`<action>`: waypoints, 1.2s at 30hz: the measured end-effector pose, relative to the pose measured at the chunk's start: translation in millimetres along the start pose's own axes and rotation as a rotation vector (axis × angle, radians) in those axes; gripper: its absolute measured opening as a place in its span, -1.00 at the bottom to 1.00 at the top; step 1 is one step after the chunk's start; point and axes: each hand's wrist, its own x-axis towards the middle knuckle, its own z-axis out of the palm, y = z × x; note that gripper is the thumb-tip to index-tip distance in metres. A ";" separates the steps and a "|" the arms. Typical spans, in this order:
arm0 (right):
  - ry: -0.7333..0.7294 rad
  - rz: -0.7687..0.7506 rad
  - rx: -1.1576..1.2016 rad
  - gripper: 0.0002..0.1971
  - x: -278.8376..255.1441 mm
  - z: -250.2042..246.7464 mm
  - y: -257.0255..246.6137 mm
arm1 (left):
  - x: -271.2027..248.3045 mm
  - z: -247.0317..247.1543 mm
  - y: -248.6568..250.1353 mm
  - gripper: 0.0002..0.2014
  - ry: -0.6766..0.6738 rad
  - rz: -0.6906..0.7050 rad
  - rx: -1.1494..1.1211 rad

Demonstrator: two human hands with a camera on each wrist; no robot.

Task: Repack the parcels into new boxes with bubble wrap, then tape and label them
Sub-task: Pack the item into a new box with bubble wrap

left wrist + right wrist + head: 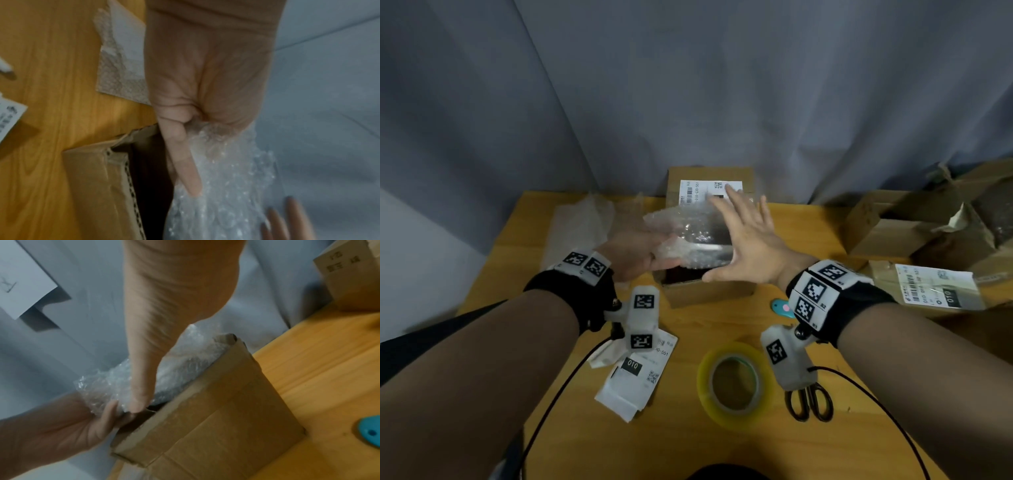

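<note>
1. The bubble wrap (pixel 690 236), around something dark, sits in the mouth of the open box (pixel 709 291) at the table's (pixel 722 445) middle, partly above the rim.
2. My left hand (pixel 635 255) holds the wrap's left end: thumb on top, fingers (pixel 186 164) underneath, loosely curled around it.
3. My right hand (pixel 751 240) is spread flat, fingers straight, palm against the wrap's right side; its thumb (pixel 141 386) presses the near edge. It grips nothing.
4. Just behind the box stands a second box (pixel 674 186) with a white label (pixel 702 190) facing me.
5. Left of the box lies a loose sheet (pixel 582 222) of clear wrap.
6. Nearer me than the box: paper labels (pixel 635 380) to the left, a tape roll (pixel 734 383) in front, scissors (pixel 810 402) to the right of the roll.
7. A small blue tool (pixel 780 306) lies just right of the box's near corner.
8. Further right of the box lie a labelled carton (pixel 928 284) and a heap of opened cartons (pixel 935 219).
</note>
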 end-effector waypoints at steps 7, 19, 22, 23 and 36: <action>-0.048 -0.124 -0.177 -0.22 11.5 -8.4 -8.3 | -6.9 8.7 0.4 -0.68 -0.045 -0.016 0.069; -0.063 0.012 -0.222 -0.82 4.1 23.3 4.4 | 3.0 -21.4 -15.6 0.07 -0.063 0.430 1.470; -0.135 0.062 -0.187 -0.82 7.5 26.6 -1.9 | 5.2 -25.4 -26.2 -0.03 -0.030 0.425 1.402; -0.143 0.078 -0.161 -0.78 9.4 26.3 -3.3 | 2.4 -22.9 -27.6 -0.09 -0.060 0.426 1.367; -0.114 0.322 0.037 -0.83 13.6 29.0 -1.5 | 5.9 -8.6 -26.4 -0.23 0.159 0.939 1.775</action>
